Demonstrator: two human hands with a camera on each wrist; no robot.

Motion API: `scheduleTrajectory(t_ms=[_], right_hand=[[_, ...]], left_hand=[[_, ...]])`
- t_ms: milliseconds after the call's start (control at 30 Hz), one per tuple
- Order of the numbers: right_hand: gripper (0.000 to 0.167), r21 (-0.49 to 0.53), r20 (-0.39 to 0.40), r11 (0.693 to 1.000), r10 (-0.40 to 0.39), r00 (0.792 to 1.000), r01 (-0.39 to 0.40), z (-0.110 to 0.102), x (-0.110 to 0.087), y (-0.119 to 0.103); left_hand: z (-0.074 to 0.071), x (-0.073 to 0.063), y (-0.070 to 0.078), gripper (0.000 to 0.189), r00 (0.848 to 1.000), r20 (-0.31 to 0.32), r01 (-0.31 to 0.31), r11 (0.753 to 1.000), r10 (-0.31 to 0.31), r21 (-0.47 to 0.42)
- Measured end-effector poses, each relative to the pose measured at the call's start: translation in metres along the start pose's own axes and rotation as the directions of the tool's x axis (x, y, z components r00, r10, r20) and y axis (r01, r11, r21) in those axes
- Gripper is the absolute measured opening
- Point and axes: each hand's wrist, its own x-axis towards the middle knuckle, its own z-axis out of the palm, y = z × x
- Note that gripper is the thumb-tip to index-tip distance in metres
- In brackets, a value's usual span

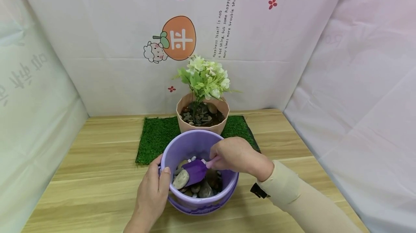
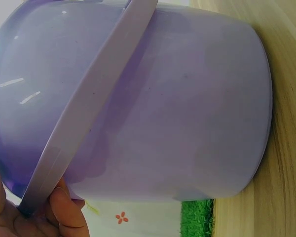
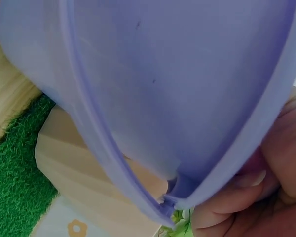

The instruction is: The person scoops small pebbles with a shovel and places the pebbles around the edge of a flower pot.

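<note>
A purple bucket stands at the front middle of the table, with stones of several sizes inside. My left hand grips its left rim, thumb over the edge, and in the left wrist view the fingers are by the bucket's lowered carrying handle. Over the rim reaches my right hand, holding a small purple shovel by its pink handle. The blade lies among the stones, with a large pale stone at its tip. In the right wrist view, the bucket wall hides the shovel.
Just behind the bucket is a pink flowerpot with pebbles and a white-flowered plant, standing on a green turf mat. The wooden table is enclosed by white printed sheets at the back and sides.
</note>
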Motion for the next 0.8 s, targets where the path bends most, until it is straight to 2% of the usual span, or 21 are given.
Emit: scheduleTrajectory(t_ms=[167, 533, 800], right_hand=[[0.013, 0.023, 0.023, 1.000, -0.004, 1.000, 0.004, 0.0047, 0.0052, -0.0046], [0.014, 0.025, 0.002, 0.999, -0.026, 1.000, 0.026, 0.0076, 0.0077, -0.0055], [0.014, 0.045, -0.016, 0.998, -0.040, 0.999, 0.040, 0.0078, 0.0054, -0.0038]], left_hand=[[0.0004, 0.0003, -0.0008, 0.045, 1.000, -0.013, -0.002, 1.000, 0.002, -0.002], [0.0007, 0.0028, -0.0007, 0.045, 1.000, -0.019, -0.023, 1.000, 0.023, -0.014], [0.0013, 0.0022, -0.0011, 0.045, 1.000, -0.014, -0.013, 1.000, 0.013, -0.018]])
